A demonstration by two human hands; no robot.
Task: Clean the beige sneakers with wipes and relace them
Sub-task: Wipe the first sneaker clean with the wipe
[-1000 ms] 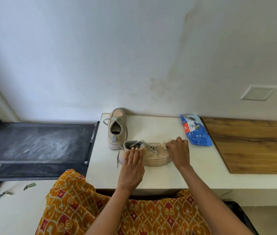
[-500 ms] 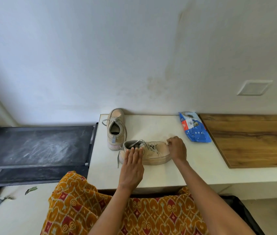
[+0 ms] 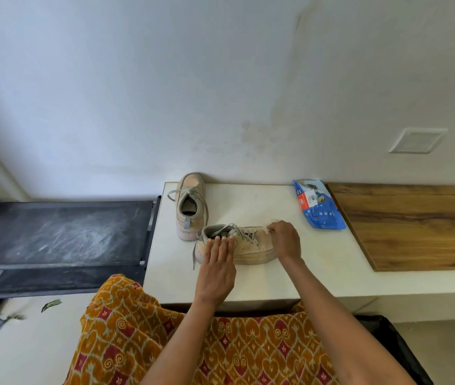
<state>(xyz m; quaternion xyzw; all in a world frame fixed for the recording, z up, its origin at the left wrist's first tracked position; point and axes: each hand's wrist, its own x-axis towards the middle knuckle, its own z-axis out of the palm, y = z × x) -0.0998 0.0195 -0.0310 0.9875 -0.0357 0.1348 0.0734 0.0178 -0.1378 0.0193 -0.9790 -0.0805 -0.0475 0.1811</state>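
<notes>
Two beige sneakers stand on the white counter [image 3: 318, 262]. The near sneaker [image 3: 251, 247] lies sideways, toe to the right, with grey laces in it. My left hand [image 3: 216, 265] rests flat with straight fingers against its heel side. My right hand [image 3: 284, 240] is curled at the toe and pinches a pale wipe [image 3: 269, 225], mostly hidden under the fingers. The far sneaker [image 3: 190, 207] points at the wall, laces loose. A blue wipes pack [image 3: 318, 207] lies to the right.
A wooden board [image 3: 415, 226] covers the counter's right part. A black dusty rack [image 3: 59, 232] stands left of the counter. The wall rises right behind the far sneaker. My patterned orange garment [image 3: 193, 337] fills the foreground.
My right hand has drawn back a little along the toe of the near sneaker, fingers curling tighter. My left hand stays on the heel side. The camera has shifted slightly.
</notes>
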